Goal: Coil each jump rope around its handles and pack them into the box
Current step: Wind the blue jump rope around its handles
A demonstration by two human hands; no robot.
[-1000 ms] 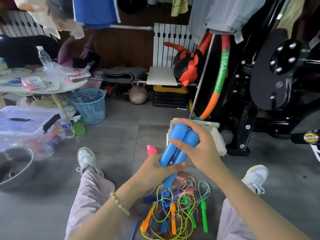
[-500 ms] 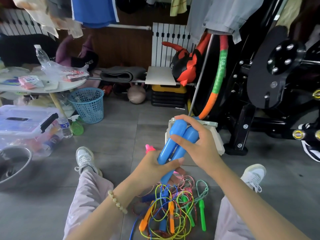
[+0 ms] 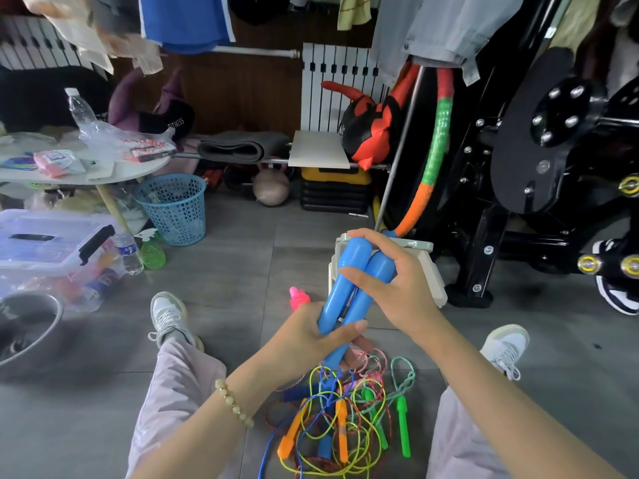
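My left hand grips the lower ends of the two blue handles, and my right hand curls round their upper halves; they lie side by side, long axis tilted up and away from me toward the box just behind them, right hand nearer it; their cord drops to the tangle of other ropes on the grey floor, on my side of the box; left of the box a blue basket, right of it a black gym machine; coiling looks to come next.
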